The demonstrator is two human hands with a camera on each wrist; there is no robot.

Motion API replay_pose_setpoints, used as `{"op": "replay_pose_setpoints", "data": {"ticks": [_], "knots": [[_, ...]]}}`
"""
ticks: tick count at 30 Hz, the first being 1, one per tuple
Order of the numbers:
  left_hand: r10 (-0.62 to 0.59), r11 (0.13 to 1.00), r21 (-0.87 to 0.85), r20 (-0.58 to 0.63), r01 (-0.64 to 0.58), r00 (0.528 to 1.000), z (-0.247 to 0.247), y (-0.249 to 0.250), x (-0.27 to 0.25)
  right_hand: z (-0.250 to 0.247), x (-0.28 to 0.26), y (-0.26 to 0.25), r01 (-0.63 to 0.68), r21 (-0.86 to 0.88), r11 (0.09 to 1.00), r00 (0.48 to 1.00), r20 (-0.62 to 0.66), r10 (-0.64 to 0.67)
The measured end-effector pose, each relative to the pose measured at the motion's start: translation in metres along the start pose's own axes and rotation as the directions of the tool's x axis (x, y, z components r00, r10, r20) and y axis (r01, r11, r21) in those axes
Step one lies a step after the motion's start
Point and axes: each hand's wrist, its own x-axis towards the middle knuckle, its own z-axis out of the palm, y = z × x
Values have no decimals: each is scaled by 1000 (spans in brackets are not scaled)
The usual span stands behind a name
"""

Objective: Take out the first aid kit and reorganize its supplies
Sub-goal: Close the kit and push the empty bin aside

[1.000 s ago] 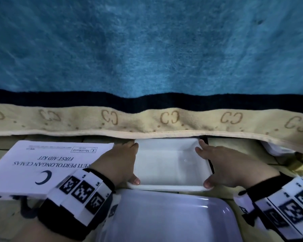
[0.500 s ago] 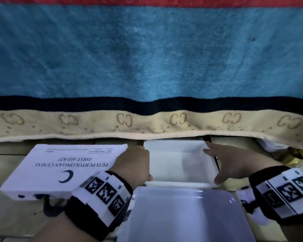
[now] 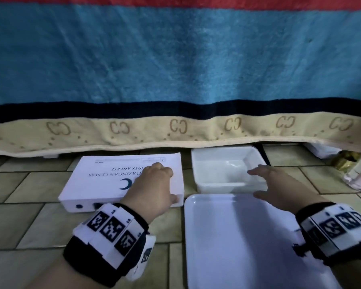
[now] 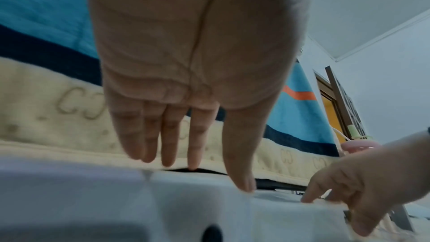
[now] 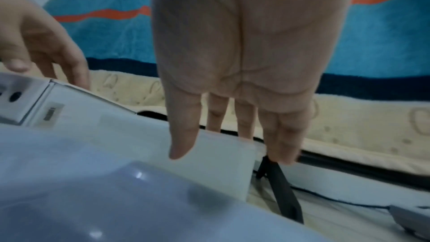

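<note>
The white first aid kit [image 3: 100,180] lies shut on the tiled floor at the left, its lid printed with a blue crescent. My left hand [image 3: 161,174] hovers over the lid's right part, fingers straight, thumb tip by the box's near right edge [image 4: 244,187]. Right of the kit stands a deep white tray [image 3: 223,163] with nothing in it. My right hand [image 3: 258,184] is above that tray's right rim, fingers stretched out and holding nothing [image 5: 232,144]. A flat white tray [image 3: 238,236] lies in front of both.
A blue blanket [image 3: 175,59] with a beige patterned border hangs to the floor right behind the kit and the deep tray. White items and a crumpled gold thing [image 3: 344,161] sit at the far right. A black strap [image 5: 284,190] lies beside the deep tray.
Both hands have let go of the deep tray's sides. My left hand has moved left over the first aid kit. My right hand has lifted off the tray's right rim.
</note>
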Motion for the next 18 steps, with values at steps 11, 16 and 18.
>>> {"op": "replay_pose_setpoints", "data": {"ticks": [11,16,18], "knots": [[-105,985,152,130,85,986,8,-94,-88,20,-138,-85,78,421,903,894,-431,123],[-86,994,81,140,75,986,10,-99,-88,34,-113,-86,-105,78,991,987,129,94],[-91,992,96,162,76,983,12,-99,-88,36,-105,-87,-52,-54,997,966,252,64]]}}
